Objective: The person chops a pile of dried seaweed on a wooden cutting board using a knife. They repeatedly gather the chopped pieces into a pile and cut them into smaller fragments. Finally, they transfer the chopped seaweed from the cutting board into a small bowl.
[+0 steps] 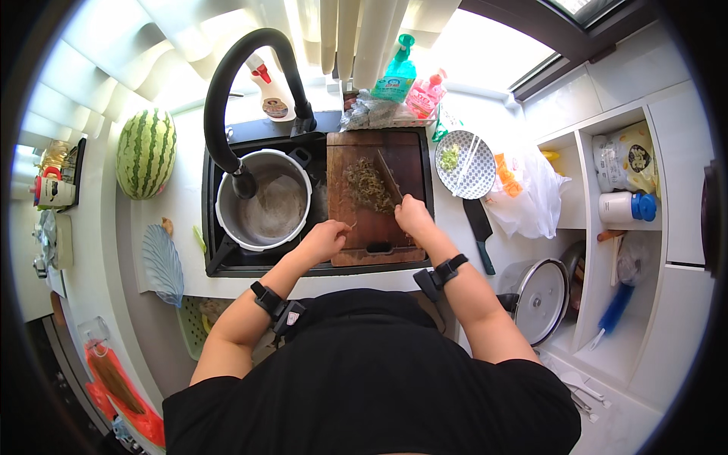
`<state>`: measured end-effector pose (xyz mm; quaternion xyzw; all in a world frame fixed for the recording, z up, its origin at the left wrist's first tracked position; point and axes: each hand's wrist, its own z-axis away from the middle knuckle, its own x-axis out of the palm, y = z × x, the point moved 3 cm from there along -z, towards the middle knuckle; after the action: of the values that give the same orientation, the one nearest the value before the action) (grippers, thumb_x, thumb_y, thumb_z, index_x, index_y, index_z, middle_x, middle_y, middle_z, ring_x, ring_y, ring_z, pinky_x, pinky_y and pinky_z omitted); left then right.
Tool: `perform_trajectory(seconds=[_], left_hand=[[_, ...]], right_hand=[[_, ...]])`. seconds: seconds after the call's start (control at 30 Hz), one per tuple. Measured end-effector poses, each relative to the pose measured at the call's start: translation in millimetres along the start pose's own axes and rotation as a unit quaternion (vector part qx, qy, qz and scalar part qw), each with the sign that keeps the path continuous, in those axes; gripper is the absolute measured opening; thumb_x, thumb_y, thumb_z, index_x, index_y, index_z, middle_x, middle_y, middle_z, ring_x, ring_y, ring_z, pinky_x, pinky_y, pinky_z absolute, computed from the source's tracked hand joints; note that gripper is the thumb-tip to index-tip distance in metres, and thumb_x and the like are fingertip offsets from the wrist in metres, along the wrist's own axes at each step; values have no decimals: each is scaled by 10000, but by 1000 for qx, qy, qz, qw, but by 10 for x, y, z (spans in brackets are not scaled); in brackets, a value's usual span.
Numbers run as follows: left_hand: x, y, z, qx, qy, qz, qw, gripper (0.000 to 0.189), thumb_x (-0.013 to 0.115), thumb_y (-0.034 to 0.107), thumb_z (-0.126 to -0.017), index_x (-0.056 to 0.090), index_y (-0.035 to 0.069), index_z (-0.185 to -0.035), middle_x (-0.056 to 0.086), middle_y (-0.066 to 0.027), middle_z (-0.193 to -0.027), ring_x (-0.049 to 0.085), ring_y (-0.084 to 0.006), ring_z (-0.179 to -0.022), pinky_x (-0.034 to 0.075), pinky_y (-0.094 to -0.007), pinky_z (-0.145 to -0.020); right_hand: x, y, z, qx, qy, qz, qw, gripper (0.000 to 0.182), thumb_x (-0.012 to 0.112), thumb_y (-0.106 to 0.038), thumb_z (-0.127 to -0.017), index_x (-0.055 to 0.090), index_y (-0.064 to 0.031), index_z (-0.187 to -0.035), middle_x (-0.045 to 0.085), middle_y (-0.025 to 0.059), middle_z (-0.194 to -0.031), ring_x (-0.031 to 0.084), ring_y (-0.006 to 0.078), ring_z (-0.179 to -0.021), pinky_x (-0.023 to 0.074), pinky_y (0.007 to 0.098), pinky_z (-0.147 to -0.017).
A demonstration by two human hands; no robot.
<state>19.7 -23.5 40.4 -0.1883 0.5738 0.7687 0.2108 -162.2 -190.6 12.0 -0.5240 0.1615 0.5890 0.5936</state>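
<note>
My right hand (414, 215) grips the handle of a kitchen knife (388, 175), whose dark blade is among finely chopped brownish-green greens (367, 185). They lie in a loose heap on a wooden cutting board (347, 253), set over the right part of a black sink (318, 270). My left hand (329, 236) hovers by the board's left edge, away from the blade, fingers drawn together. Whether a tiny shred is pinched at its fingertips is unclear. To its left, a metal pot (263, 247) stands in the sink, with a little cloudy liquid in the bottom.
A black faucet (213, 108) arches over the pot. Right of the board are a patterned plate (449, 181) with chopped green pieces and white chopsticks, a second knife (479, 227) and a plastic bag (532, 196). A watermelon (147, 153) and a leaf-shaped dish (162, 261) sit left.
</note>
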Motion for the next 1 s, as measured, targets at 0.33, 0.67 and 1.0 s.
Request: perform_trajectory(seconds=[0.33, 0.67, 1.0], left_hand=[[24, -42, -46, 14, 11, -4, 1000, 295, 585, 102, -864, 680, 27, -1133, 677, -186, -1042, 664, -333, -964, 532, -403, -846], [70, -160, 15, -10, -25, -14, 1000, 286, 586, 99, -862, 683, 27, -1121, 678, -191, -1042, 664, -332, -969, 533, -400, -860], [23, -66, -26, 8, -15, -18, 1000, 301, 579, 103, -858, 682, 19, -1128, 683, -197, -1030, 659, -347, -974, 528, -406, -862]], right_hand=[[-352, -40, -45, 90, -83, -120, 985, 290, 564, -176, -931, 564, 111, -967, 663, 268, -781, 678, 355, -558, 564, 430, -498], [144, 188, 141, 23, 45, -16, 999, 275, 568, -194, -926, 536, 42, -1063, 666, 324, -895, 655, 494, -885, 542, 551, -805], [-288, -325, 84, 91, -114, -178, 973, 264, 526, -163, -947, 540, 100, -929, 662, 230, -755, 686, 317, -580, 562, 399, -471]])
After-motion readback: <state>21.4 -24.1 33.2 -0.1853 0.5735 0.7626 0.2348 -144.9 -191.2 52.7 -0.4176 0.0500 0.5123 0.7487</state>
